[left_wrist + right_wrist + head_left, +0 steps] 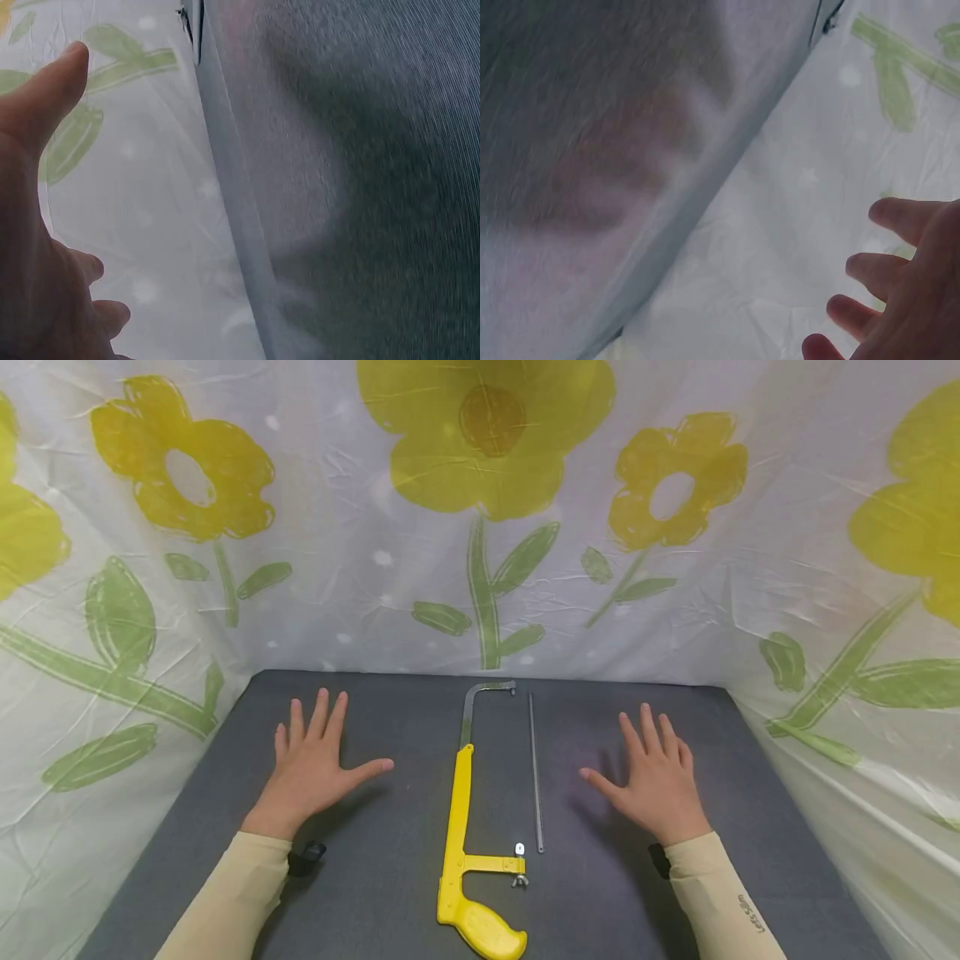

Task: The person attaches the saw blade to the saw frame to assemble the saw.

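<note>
A yellow hacksaw frame (pixel 456 827) lies on the dark table between the two hands, its handle toward me and its bare metal arm at the far end. Just right of it is a thin, straight hacksaw blade (pixel 536 777), separate from the frame. My left hand (pixel 311 768) is spread above the table to the left of the frame, holding nothing. On the other side my right hand (pixel 656 777) hovers with fingers apart, nearest to the blade and not touching it. In the right wrist view, several fingertips (pixel 870 274) show against the pale curtain.
The dark grey table (pixel 397 852) has its far edge against a white curtain (pixel 322 602) printed with yellow flowers and green leaves. The curtain also rises along both sides. A wing nut (pixel 520 881) sticks out at the frame's near bracket.
</note>
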